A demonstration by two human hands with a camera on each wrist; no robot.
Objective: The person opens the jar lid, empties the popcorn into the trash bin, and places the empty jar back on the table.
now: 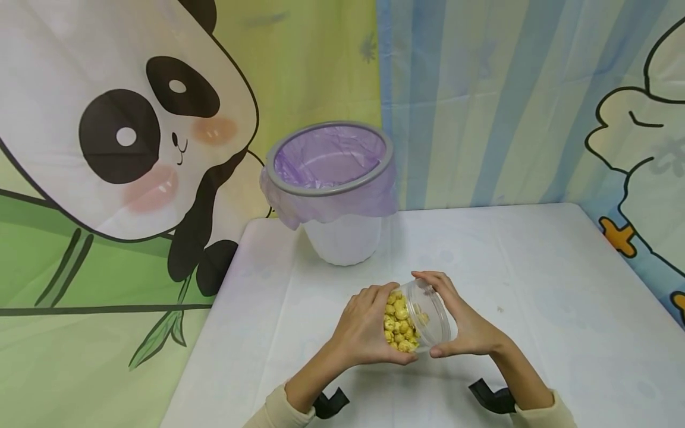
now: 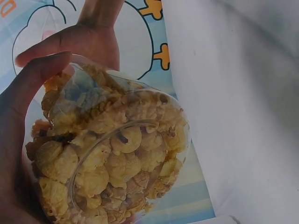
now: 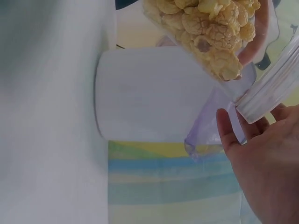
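Observation:
A clear plastic jar [image 1: 402,321] of yellow popcorn [image 2: 112,163] is held tilted on its side above the table. My left hand [image 1: 364,330] grips the jar around its body, thumb below and fingers above. Around the clear lid [image 3: 273,79] at the jar's mouth, my right hand [image 1: 473,327] curls, its thumb on the near edge and fingers on the far one. The lid appears to be on the jar. Through the jar's bottom, the left wrist view shows popcorn pieces pressed together.
A white bin [image 1: 342,241] with a grey rim and a purple liner [image 1: 326,160] stands at the table's back left. The white-covered table [image 1: 535,267] meets printed curtains behind. Black straps [image 1: 492,399] sit at both wrists.

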